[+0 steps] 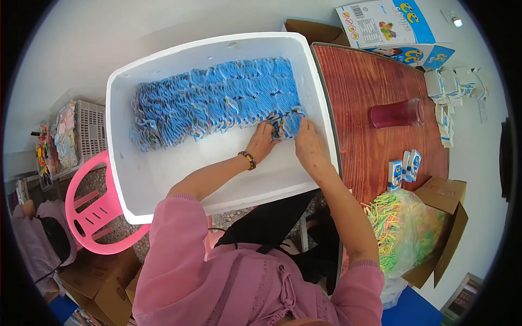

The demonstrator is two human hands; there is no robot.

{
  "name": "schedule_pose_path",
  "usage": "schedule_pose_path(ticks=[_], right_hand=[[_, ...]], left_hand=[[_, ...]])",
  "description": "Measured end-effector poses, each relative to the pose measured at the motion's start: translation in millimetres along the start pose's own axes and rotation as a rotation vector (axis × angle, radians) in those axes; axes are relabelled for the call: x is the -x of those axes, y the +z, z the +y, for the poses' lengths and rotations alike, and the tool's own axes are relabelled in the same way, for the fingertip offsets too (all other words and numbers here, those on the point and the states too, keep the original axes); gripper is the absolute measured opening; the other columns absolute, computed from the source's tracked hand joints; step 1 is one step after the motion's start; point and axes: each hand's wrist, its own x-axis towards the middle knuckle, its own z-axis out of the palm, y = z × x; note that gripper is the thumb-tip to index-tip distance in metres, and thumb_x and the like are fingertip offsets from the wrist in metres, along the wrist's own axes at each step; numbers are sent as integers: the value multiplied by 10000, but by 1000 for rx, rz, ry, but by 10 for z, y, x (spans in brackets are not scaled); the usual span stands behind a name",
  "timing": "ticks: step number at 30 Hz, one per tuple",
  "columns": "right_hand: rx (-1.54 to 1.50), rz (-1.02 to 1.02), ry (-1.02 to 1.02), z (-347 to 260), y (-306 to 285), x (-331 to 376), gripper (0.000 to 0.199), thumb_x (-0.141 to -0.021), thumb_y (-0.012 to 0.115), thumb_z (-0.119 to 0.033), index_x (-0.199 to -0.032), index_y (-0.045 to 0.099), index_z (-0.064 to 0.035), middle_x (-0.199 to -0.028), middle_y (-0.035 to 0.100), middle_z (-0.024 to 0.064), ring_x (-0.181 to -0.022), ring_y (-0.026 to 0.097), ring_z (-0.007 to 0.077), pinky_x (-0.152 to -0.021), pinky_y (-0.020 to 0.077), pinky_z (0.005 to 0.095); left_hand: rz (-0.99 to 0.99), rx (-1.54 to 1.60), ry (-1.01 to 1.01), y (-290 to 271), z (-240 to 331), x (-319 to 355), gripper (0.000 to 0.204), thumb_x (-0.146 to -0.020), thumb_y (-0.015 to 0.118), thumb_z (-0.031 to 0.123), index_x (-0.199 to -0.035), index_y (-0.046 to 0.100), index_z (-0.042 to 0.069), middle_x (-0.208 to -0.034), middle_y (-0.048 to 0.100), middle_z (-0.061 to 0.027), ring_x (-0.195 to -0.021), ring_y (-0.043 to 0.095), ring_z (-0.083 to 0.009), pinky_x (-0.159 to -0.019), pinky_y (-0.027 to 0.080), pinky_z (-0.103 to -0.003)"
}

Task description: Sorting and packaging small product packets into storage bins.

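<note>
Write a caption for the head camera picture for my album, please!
Two hands, left hand and right hand, tuck small blue packets into rows inside a white foam box.

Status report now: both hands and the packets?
Left hand, right hand: both grip blue packets. Packet rows fill white foam box. Nothing in the way.

matt white foam box (163, 179); glossy wood table (375, 157).

Both forearms are extended forward from pink sleeves over the white foam box (163, 179). The left hand (265, 140) and right hand (308, 142) are held close together near the box's right wall, fingers curled downward, knuckles raised, the left wrist bearing a beaded bracelet.
</note>
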Motion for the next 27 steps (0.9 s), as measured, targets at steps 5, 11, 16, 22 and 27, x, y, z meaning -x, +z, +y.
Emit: schedule_pose_path(ticks=[5, 11, 16, 22, 27], right_hand=[[48, -138, 67, 66, 156, -174, 300, -826, 520, 15, -1116, 460, 64, -1064, 569, 251, -856, 642, 405, -720, 543, 442], [90, -48, 55, -78, -152, -529, 163, -846, 508, -8, -1002, 537, 27, -965, 607, 230, -843, 633, 404, -756, 525, 461], [427, -23, -155, -46, 53, -826, 46, -821, 574, -41, -857, 596, -23, -835, 620, 158, -778, 678, 290, -642, 559, 340], [468, -59, -114, 16, 139, -511, 62, -828, 582, -64, -857, 630, -36, -826, 638, 148, -778, 695, 277, -637, 568, 323], [449, 48, 7, 27, 317, -516, 77, -842, 557, -64, -857, 624, -30, -820, 634, 145, -731, 693, 271, -621, 568, 322]], left_hand=[[4, 7, -4, 10, 28, 4, 449, -707, 786, 91, -972, 434, 6, -981, 442, -165, -943, 489, -358, -822, 441, -393], [-22, -5, -115, 65, -18, -49, 492, -703, 808, 161, -975, 428, 4, -945, 453, -161, -918, 486, -345, -816, 428, -390], [-82, -37, -122, 76, -29, -69, 463, -745, 781, 244, -946, 440, 4, -959, 473, -174, -942, 490, -337, -834, 420, -397], [-78, -141, -35, 20, 7, -42, 485, -730, 790, 261, -932, 436, -2, -934, 476, -169, -882, 483, -336, -794, 418, -397], [-69, -123, -100, 103, 50, -170, 505, -715, 800, 285, -928, 440, 3, -920, 480, -170, -887, 491, -342, -800, 413, -409]])
